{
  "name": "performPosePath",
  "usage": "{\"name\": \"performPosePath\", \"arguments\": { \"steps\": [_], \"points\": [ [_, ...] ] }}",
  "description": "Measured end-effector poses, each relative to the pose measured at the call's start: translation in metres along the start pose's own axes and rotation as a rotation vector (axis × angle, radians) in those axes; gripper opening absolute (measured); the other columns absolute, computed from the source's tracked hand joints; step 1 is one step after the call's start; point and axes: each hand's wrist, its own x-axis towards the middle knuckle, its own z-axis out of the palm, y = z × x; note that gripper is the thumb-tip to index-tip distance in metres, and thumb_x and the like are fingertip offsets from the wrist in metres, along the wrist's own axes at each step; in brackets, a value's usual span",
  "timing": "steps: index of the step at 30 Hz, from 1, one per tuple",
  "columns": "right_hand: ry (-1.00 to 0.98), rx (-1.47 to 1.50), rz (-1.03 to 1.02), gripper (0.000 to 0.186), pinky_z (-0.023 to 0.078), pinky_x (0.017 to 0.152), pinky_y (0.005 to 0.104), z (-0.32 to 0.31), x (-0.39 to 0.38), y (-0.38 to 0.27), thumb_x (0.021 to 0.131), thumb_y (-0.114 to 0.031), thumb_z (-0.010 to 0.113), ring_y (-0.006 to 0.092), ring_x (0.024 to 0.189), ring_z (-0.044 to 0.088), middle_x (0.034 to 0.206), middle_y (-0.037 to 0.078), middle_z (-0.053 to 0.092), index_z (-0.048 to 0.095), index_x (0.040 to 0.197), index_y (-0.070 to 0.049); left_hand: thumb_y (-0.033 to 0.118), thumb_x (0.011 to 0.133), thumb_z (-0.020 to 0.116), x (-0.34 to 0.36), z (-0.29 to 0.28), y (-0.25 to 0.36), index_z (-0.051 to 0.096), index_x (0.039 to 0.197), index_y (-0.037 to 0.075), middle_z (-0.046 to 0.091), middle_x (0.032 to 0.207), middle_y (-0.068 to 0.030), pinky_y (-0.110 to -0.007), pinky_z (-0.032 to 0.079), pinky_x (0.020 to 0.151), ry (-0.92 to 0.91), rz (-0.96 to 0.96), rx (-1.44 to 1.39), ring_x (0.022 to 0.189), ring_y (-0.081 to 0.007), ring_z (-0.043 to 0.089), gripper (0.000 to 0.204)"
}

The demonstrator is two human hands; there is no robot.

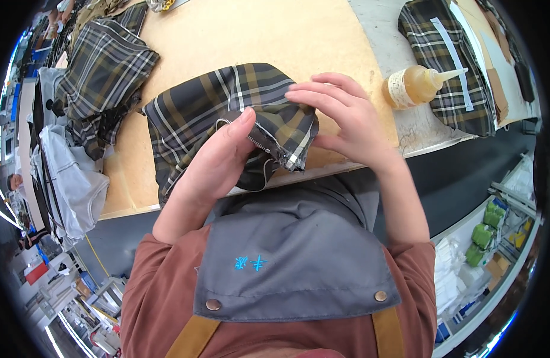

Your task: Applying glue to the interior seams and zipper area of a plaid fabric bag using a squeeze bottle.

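A plaid garment [227, 107] lies on the tan board [275, 36], its near edge hidden under both hands. The left hand [218, 161] pinches the zipper [254, 140]; the right hand [343, 116] presses the fold. A glue bottle [415, 85] stands at three o'clock.

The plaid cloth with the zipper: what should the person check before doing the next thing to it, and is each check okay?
1. Left hand grips the plaid cloth at the folded edge, thumb on top: ok.
2. Right hand rests its fingertips on the fold: ok.
3. Zipper teeth show along the edge, not buried: ok.
4. Zipper lies straight all the way along: cannot tell, the hands hide part of it.
5. Cloth rests on the wooden board, not sliding off: not ok, its front corner hangs over the edge.
6. Glue bottle lies on its side, apart from the cloth; whether it leaks: cannot tell.
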Motion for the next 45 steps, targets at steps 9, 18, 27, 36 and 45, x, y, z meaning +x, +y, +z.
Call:
{"name": "performPosePath", "arguments": {
  "steps": [9, 18, 27, 36, 45],
  "points": [
    [-0.471, -1.087, 0.102, 0.074, 0.019, 0.107, 0.0355, -0.082, -0.004, -0.02, 0.056, -0.022, 0.074, 0.0126, 0.127, 0.032, 0.131, -0.006, 0.043, 0.046, 0.124, -0.023, 0.039, 0.092, 0.04, 0.002, -0.003, 0.009, 0.066, 0.09, -0.001, 0.064, 0.09, -0.0045, -0.026, 0.036, 0.085, -0.02, -0.074, 0.119, 0.088, -0.0108, 0.053, 0.047],
    [-0.374, -1.394, 0.028, 0.052, 0.021, 0.104, 0.0342, -0.098, -0.012, 0.014, 0.076, -0.006, 0.052, 0.0117, 0.11, 0.047, 0.114, -0.005, 0.051, 0.045, 0.124, -0.023, 0.05, 0.087, 0.045, 0.003, -0.006, 0.006, 0.067, 0.088, -0.001, 0.063, 0.083, -0.0054, -0.025, 0.037, 0.079, -0.071, -0.112, 0.089, 0.08, -0.0112, 0.052, 0.055],
    [0.742, 0.56, 0.075, 0.085, 0.036, 0.092, 0.0389, -0.096, -0.028, -0.033, 0.056, -0.038, 0.083, 0.0265, 0.113, 0.045, 0.123, 0.009, 0.046, 0.04, 0.124, -0.009, 0.053, 0.086, 0.043, 0.006, -0.011, 0.0, 0.066, 0.089, 0.0, 0.063, 0.084, -0.0064, -0.025, 0.035, 0.081, -0.112, -0.105, 0.152, 0.078, -0.0123, 0.051, 0.058],
    [0.177, 1.046, 0.213, 0.112, 0.052, 0.066, 0.0279, -0.086, -0.031, -0.045, 0.048, -0.05, 0.082, 0.0196, 0.086, 0.055, 0.121, 0.015, 0.04, 0.026, 0.128, 0.005, 0.057, 0.085, 0.042, 0.007, -0.012, 0.0, 0.066, 0.085, -0.002, 0.062, 0.083, -0.0077, -0.026, 0.035, 0.083, -0.127, -0.1, 0.223, 0.077, -0.0135, 0.05, 0.064],
    [0.301, 0.573, 0.3, 0.106, 0.051, 0.064, 0.0184, -0.052, -0.018, -0.055, 0.054, -0.059, 0.071, 0.0215, 0.1, 0.053, 0.122, 0.019, 0.042, 0.031, 0.127, 0.006, 0.062, 0.081, 0.042, 0.011, -0.016, -0.009, 0.065, 0.085, -0.008, 0.061, 0.082, -0.016, -0.03, 0.036, 0.085, -0.068, -0.083, 0.307, 0.083, -0.0216, 0.052, 0.074]
  ]
}}
